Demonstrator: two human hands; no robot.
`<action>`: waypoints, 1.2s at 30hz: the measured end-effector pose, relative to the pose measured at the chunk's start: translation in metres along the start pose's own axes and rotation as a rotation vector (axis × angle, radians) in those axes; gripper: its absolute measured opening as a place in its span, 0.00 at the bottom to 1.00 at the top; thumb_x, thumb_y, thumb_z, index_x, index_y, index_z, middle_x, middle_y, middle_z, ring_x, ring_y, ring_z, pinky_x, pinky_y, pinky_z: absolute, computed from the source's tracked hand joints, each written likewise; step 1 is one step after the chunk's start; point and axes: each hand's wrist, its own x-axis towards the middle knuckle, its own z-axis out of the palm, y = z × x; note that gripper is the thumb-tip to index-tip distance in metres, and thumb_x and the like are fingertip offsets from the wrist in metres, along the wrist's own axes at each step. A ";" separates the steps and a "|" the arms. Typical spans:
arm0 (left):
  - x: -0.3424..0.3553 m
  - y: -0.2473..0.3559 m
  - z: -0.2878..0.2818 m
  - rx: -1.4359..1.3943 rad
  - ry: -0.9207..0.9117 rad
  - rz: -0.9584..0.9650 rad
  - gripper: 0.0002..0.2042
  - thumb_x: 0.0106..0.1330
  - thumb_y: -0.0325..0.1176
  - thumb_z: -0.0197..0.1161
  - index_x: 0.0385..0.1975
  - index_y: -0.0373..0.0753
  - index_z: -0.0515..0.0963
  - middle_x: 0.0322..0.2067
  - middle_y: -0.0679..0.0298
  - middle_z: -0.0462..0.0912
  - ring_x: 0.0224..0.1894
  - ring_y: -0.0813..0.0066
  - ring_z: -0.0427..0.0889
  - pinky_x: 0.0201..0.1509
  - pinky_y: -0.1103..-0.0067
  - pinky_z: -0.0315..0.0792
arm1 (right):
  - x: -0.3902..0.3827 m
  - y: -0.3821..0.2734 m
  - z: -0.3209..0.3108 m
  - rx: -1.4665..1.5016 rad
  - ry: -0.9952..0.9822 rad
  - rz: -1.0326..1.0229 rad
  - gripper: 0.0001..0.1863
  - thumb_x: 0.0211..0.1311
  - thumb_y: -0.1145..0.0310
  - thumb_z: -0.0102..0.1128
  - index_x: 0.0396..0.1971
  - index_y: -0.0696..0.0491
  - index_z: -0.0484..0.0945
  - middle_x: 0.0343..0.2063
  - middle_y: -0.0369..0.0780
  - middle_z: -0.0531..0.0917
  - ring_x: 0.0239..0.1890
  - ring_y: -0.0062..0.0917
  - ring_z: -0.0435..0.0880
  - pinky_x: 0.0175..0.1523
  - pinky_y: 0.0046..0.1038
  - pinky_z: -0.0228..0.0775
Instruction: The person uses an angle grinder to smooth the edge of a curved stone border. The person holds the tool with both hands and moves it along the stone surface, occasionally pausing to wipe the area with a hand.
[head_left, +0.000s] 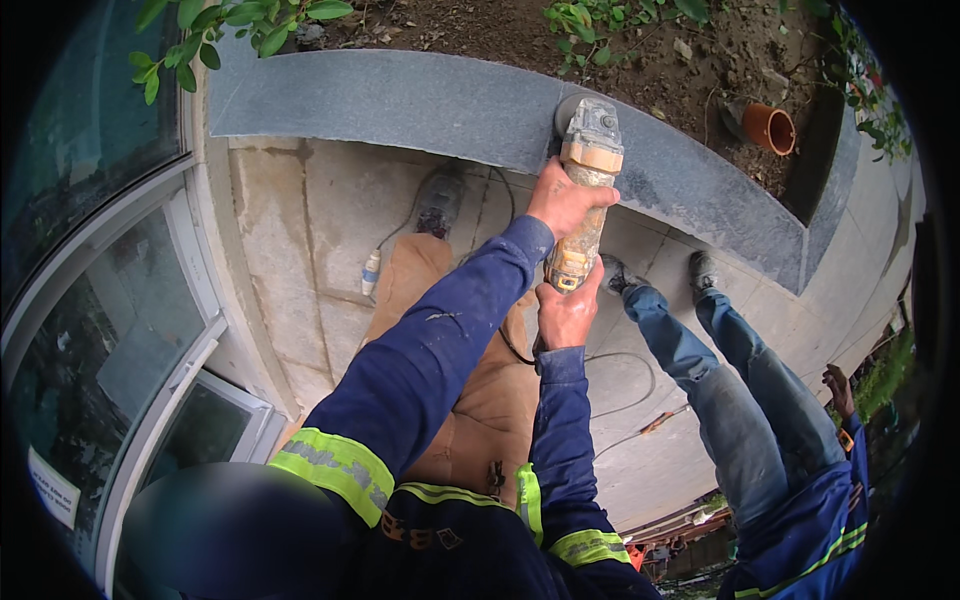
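A dusty yellow and grey angle grinder is held lengthwise in front of me. Its grinding head and disc lie over the top of a grey stone coping, and I cannot tell whether the disc presses on it. My left hand is closed round the front of the grinder's body, just behind the head. Closer to me, my right hand grips the rear end. A dark cable runs from near this hand toward the paving.
Soil and plants lie beyond the coping, with an orange pot tipped over. A co-worker in jeans stands close on my right. A cable plug rests on the paving. A glass door is at left.
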 end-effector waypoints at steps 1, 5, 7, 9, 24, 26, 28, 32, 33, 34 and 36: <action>-0.001 -0.002 0.000 0.001 0.003 0.006 0.30 0.47 0.30 0.79 0.49 0.31 0.71 0.42 0.57 0.83 0.43 0.70 0.84 0.49 0.73 0.78 | -0.003 0.000 0.000 -0.005 0.007 -0.008 0.43 0.46 0.75 0.64 0.67 0.55 0.58 0.43 0.56 0.83 0.46 0.53 0.84 0.52 0.42 0.75; -0.008 -0.008 -0.006 -0.009 0.010 -0.007 0.30 0.47 0.31 0.79 0.49 0.30 0.72 0.42 0.57 0.83 0.43 0.69 0.84 0.49 0.73 0.78 | -0.010 -0.004 -0.001 -0.023 -0.027 0.039 0.44 0.46 0.75 0.64 0.67 0.56 0.57 0.43 0.57 0.83 0.47 0.53 0.83 0.53 0.42 0.74; -0.003 -0.011 -0.008 0.012 0.038 0.009 0.30 0.47 0.31 0.79 0.48 0.30 0.72 0.42 0.57 0.83 0.43 0.69 0.84 0.49 0.73 0.78 | -0.008 -0.004 -0.001 -0.015 -0.038 0.041 0.44 0.46 0.75 0.64 0.67 0.56 0.56 0.43 0.57 0.83 0.47 0.53 0.83 0.53 0.43 0.74; 0.002 -0.008 -0.009 0.023 0.042 0.022 0.30 0.47 0.32 0.79 0.48 0.30 0.72 0.42 0.56 0.83 0.43 0.69 0.84 0.50 0.73 0.78 | 0.000 -0.006 -0.001 0.002 -0.061 0.052 0.45 0.46 0.75 0.64 0.67 0.56 0.56 0.44 0.57 0.82 0.48 0.53 0.83 0.53 0.42 0.73; -0.004 0.003 -0.011 -0.061 0.015 0.021 0.28 0.47 0.30 0.78 0.48 0.32 0.73 0.40 0.58 0.84 0.40 0.69 0.84 0.47 0.73 0.79 | -0.003 -0.014 -0.002 -0.037 -0.064 0.080 0.45 0.45 0.76 0.64 0.67 0.57 0.56 0.43 0.57 0.82 0.48 0.54 0.83 0.53 0.42 0.73; -0.001 0.002 -0.006 -0.025 0.023 0.033 0.28 0.47 0.30 0.79 0.48 0.31 0.73 0.40 0.58 0.84 0.40 0.69 0.84 0.47 0.73 0.79 | -0.002 -0.014 -0.001 -0.030 -0.042 0.057 0.45 0.45 0.75 0.64 0.67 0.57 0.56 0.44 0.57 0.82 0.48 0.54 0.83 0.53 0.42 0.73; 0.000 -0.001 -0.007 -0.001 0.030 0.025 0.28 0.47 0.31 0.79 0.48 0.31 0.73 0.41 0.58 0.84 0.41 0.69 0.84 0.47 0.73 0.79 | -0.005 -0.017 -0.001 -0.033 -0.024 0.032 0.44 0.45 0.75 0.64 0.67 0.57 0.56 0.44 0.57 0.82 0.48 0.55 0.82 0.53 0.43 0.73; -0.009 -0.012 -0.010 0.023 0.033 -0.001 0.29 0.47 0.31 0.79 0.48 0.31 0.73 0.42 0.58 0.83 0.42 0.69 0.84 0.48 0.73 0.78 | -0.016 -0.009 -0.001 -0.013 -0.031 0.052 0.44 0.46 0.74 0.63 0.67 0.56 0.56 0.44 0.57 0.82 0.48 0.54 0.82 0.53 0.43 0.74; -0.011 -0.013 -0.011 0.029 0.037 -0.001 0.29 0.47 0.31 0.79 0.48 0.31 0.73 0.42 0.58 0.83 0.42 0.69 0.84 0.48 0.73 0.78 | -0.017 -0.009 -0.002 -0.020 -0.039 0.061 0.44 0.46 0.74 0.63 0.67 0.56 0.56 0.43 0.57 0.83 0.48 0.54 0.82 0.53 0.43 0.74; -0.011 -0.015 -0.013 0.009 0.041 -0.023 0.29 0.47 0.31 0.79 0.48 0.31 0.73 0.42 0.58 0.83 0.42 0.69 0.84 0.48 0.73 0.78 | -0.019 -0.011 -0.001 -0.025 -0.047 0.070 0.44 0.46 0.74 0.63 0.67 0.55 0.56 0.43 0.56 0.83 0.48 0.54 0.83 0.53 0.43 0.74; -0.015 -0.010 -0.015 -0.020 0.047 -0.059 0.28 0.47 0.31 0.79 0.48 0.31 0.73 0.42 0.58 0.83 0.41 0.70 0.84 0.48 0.73 0.78 | -0.018 -0.011 -0.001 -0.016 -0.067 0.089 0.44 0.47 0.74 0.63 0.68 0.54 0.56 0.43 0.56 0.83 0.48 0.53 0.83 0.53 0.42 0.74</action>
